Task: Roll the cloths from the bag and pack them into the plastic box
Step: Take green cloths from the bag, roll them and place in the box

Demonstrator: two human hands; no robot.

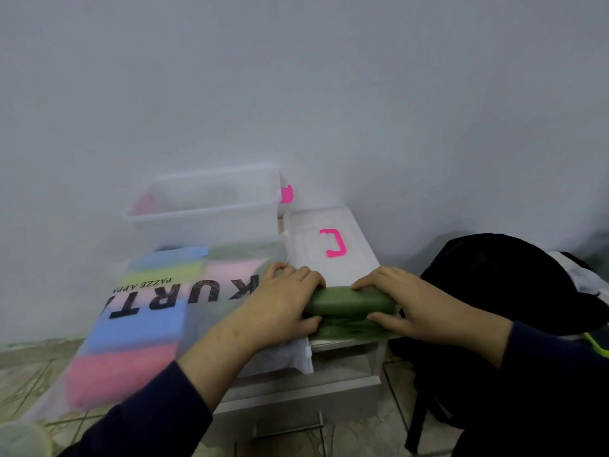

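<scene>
- Two hands: left hand [286,303] and right hand [400,303].
- One green cloth [352,303], partly rolled.
- One clear plastic box [201,214], with two pink clips: one [286,194] on its right end, another [143,204] showing blurred through its left wall.
- One lid [329,245] with one pink handle [333,243].
- One see-through bag [148,311] of folded cloths; about six coloured patches show through, the exact count unclear.
- One black backpack [507,285].

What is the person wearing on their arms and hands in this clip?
Both arms have long dark navy sleeves, pushed partway up the forearms. The left hand and right hand are bare: no gloves, and no rings, watch or markings show in this view.
</scene>
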